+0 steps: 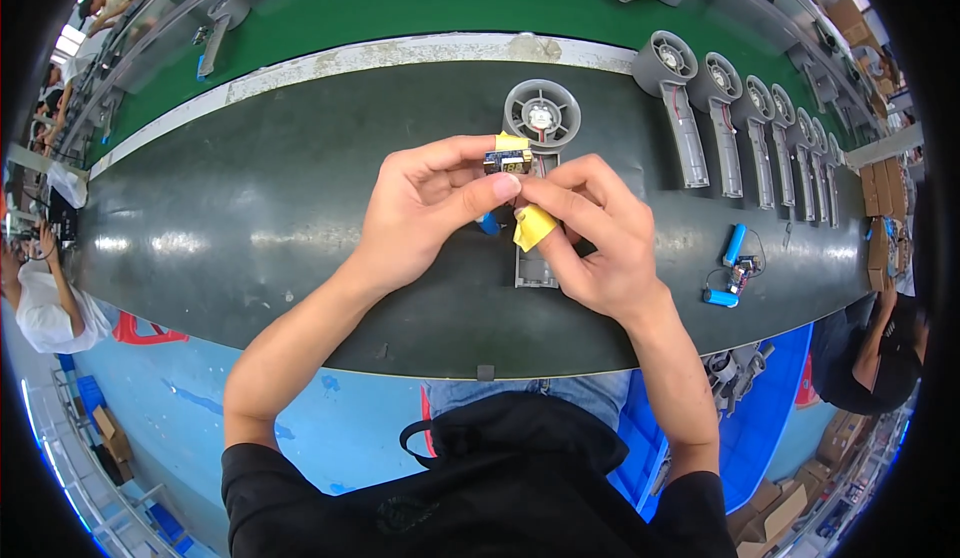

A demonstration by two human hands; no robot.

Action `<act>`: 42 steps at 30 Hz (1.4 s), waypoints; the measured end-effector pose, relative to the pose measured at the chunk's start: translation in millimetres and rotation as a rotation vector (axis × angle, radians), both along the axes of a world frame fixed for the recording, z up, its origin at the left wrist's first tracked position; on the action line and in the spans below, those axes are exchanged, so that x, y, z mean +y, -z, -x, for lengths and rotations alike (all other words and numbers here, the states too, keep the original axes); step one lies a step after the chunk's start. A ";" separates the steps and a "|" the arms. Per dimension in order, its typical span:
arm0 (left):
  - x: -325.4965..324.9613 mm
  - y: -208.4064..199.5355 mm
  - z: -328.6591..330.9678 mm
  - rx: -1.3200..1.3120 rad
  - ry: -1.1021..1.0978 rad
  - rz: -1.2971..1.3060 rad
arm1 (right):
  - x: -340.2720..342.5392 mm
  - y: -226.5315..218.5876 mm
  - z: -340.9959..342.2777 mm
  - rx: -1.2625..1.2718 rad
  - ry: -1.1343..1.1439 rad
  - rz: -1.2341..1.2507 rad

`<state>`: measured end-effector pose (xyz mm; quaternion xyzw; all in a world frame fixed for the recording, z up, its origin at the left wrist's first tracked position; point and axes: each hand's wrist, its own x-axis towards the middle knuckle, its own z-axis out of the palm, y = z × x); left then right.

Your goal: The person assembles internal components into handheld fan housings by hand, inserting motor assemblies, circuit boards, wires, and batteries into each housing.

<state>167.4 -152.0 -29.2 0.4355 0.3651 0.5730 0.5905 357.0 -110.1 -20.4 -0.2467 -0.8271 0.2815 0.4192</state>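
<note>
Head view: going by the grey fan housing [542, 113] lying grille-up on the dark bench [250, 208], the little circuit board [508, 163] is right over its handle, just below the ring. Left hand [405, 208] has the board clamped between thumb and index finger. Right hand [605, 238] is up against the left thumb, fingers bunched; can't tell what it's pinching, if anything. Both hands have yellow wrap [535, 228] on a digit. Right of that housing there's a row of similar housings [757, 106], plus blue cells [735, 245] wired to another board [741, 274] lower down.
</note>
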 end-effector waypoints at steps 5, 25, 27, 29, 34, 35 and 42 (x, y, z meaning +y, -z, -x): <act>7.0 4.1 8.9 0.035 -0.012 0.009 | 7.6 -6.9 -18.2 0.067 -0.057 0.034; 1.8 9.6 -3.7 0.524 -0.223 -0.225 | 8.7 2.3 -13.0 -0.012 0.051 0.189; 2.8 11.2 -4.3 0.513 -0.230 -0.238 | 12.4 -2.7 -21.7 -0.030 0.053 0.198; 2.6 11.8 -4.2 0.502 -0.241 -0.250 | 17.3 -6.2 -28.2 -0.073 0.035 0.244; 3.3 10.4 -5.4 0.467 -0.220 -0.233 | 16.9 4.3 -21.1 -0.118 0.031 0.174; 3.2 10.3 -6.2 0.466 -0.217 -0.234 | 17.0 8.9 -19.1 -0.087 0.011 0.116; 1.8 12.7 -6.7 0.554 -0.281 -0.284 | 11.7 7.4 -7.6 -0.023 0.052 0.253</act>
